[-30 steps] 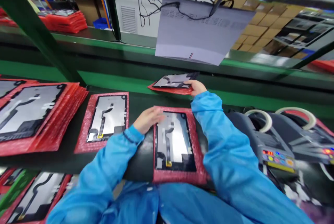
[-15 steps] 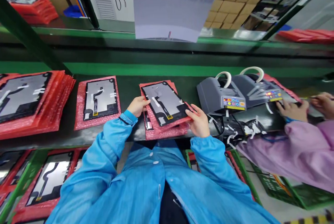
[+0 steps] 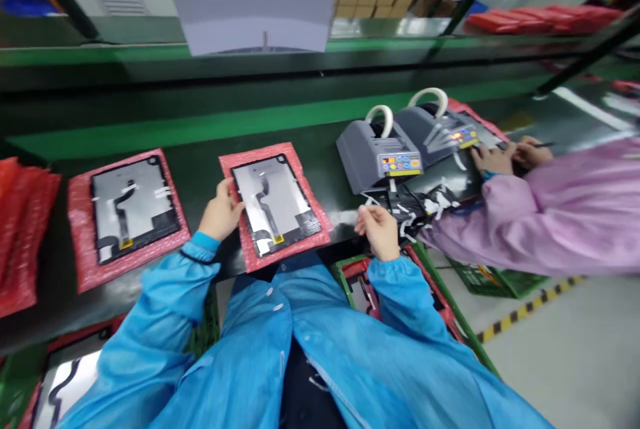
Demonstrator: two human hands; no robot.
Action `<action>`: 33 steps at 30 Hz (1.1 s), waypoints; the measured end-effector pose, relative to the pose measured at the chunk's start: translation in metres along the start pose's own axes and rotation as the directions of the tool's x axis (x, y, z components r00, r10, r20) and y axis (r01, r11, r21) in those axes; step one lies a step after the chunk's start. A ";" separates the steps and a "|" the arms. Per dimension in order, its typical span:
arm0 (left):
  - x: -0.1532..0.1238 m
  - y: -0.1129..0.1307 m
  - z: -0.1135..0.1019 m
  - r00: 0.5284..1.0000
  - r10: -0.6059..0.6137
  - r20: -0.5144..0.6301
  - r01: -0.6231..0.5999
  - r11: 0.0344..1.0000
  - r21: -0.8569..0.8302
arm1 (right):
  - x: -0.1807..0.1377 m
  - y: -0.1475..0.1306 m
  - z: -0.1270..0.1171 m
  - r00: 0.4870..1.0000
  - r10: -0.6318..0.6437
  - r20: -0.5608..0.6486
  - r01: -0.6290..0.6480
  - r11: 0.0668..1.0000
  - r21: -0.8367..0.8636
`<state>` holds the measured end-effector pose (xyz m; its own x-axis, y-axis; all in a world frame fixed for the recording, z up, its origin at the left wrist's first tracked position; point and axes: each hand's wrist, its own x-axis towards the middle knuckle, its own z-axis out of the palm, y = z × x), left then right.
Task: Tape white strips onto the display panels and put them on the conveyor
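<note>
My left hand is at the left edge of a flat display panel, fingers loosely bent and thumb apart, its tip touching that edge. The panel has a grey back, a black border and a dark ribbon cable, and lies on a red bubble-wrap sheet. My right hand hovers right of the panel, before the nearer tape dispenser. Its thumb and fingertips are pinched together; whatever is between them is too small to make out. A second panel on bubble wrap lies to the left.
A second tape dispenser stands farther right, near a co-worker's hands and purple sleeve. Tape scraps litter the bench edge. Below are green crates with wrapped panels; a red bubble-wrap stack is at far left.
The upper panel that both hands held has left the pile; one panel shows there now. My right hand has moved away from it, into a pinch. The view has shifted right.
</note>
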<state>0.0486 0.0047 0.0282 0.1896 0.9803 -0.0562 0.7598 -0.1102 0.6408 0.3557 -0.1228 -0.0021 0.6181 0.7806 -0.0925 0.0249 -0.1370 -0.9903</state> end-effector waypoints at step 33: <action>0.057 -0.022 0.015 0.746 0.622 0.238 -0.555 0.778 -0.293 | 0.054 -0.068 0.183 0.668 0.161 0.726 0.658 0.326 -0.679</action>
<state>0.0520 0.0604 -0.0004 0.7622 0.6235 0.1741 0.3036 -0.5818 0.7545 0.2439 0.0400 0.0414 -0.1533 0.9424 -0.2972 0.9482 0.0556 -0.3127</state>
